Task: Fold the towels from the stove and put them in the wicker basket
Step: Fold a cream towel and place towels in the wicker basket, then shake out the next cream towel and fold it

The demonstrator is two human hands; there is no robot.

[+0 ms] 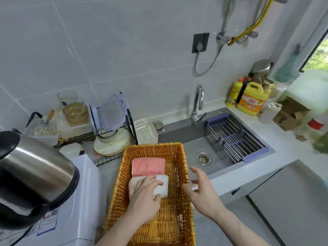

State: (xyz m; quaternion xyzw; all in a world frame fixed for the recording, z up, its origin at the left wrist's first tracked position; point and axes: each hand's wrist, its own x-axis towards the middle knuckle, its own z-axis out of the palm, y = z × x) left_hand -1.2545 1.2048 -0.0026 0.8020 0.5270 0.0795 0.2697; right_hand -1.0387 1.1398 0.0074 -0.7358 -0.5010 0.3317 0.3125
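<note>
A wicker basket (179, 157) stands on the counter in front of me, left of the sink. A folded pink towel (148, 166) lies at its far end. Just in front of it lies a folded white towel (162, 189). My left hand (144, 197) rests on the white towel with its fingers laid over the top and the thumb at the towel's near edge. My right hand (202, 190) hovers at the basket's right rim, fingers spread and holding nothing. The stove is out of view.
A steel kettle (33, 176) looms at the left on a white appliance (83, 201). A dish rack (106, 132) with plates and boxes stands behind the basket. The sink (209, 139) with a drain rack (236, 137) is at right, with detergent bottles (250, 100) beyond it.
</note>
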